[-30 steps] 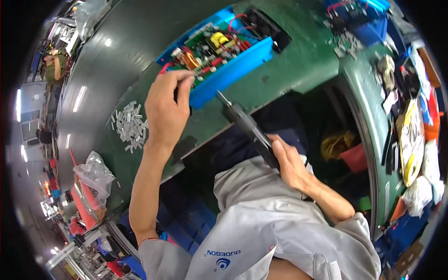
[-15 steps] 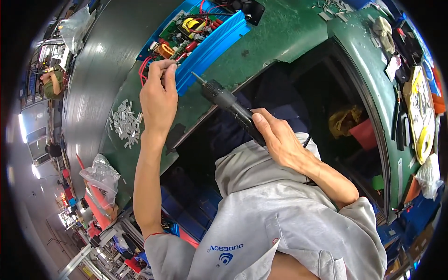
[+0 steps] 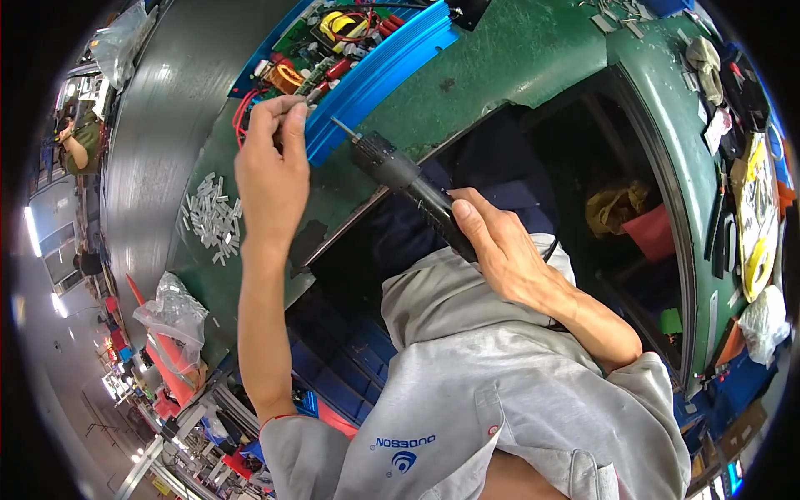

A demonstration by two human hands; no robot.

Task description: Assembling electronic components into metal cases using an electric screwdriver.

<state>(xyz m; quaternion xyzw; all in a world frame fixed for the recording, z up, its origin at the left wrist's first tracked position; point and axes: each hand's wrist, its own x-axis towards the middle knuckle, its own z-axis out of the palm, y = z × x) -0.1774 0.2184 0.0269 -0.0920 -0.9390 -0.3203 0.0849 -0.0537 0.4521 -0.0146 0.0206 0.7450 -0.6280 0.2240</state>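
A blue metal housing [image 3: 379,71] lies at the top of the view, with a circuit board [image 3: 333,62] inside carrying capacitors, copper and yellow coils and red wires. At its near left end, my left hand [image 3: 275,158] has thumb and forefinger pinched together over the board's edge; a small light piece seems to show at the fingertips, too small to name. My right hand [image 3: 504,250] is wrapped round a black electric screwdriver [image 3: 408,183]. Its bit points up and left, close to the housing's near wall but apart from it.
Left of my left arm lies a pile of small silvery pieces [image 3: 212,218] on the green bench [image 3: 500,62]. A grey conveyor belt [image 3: 158,158] runs along the left. Tools, a glove [image 3: 705,71] and a yellow tape roll [image 3: 759,271] line the right side. Another person [image 3: 82,146] works far left.
The housing, bench and surroundings have shifted slightly up in the view. My left hand has moved a little left and stays at the board's end. The screwdriver remains in my right hand.
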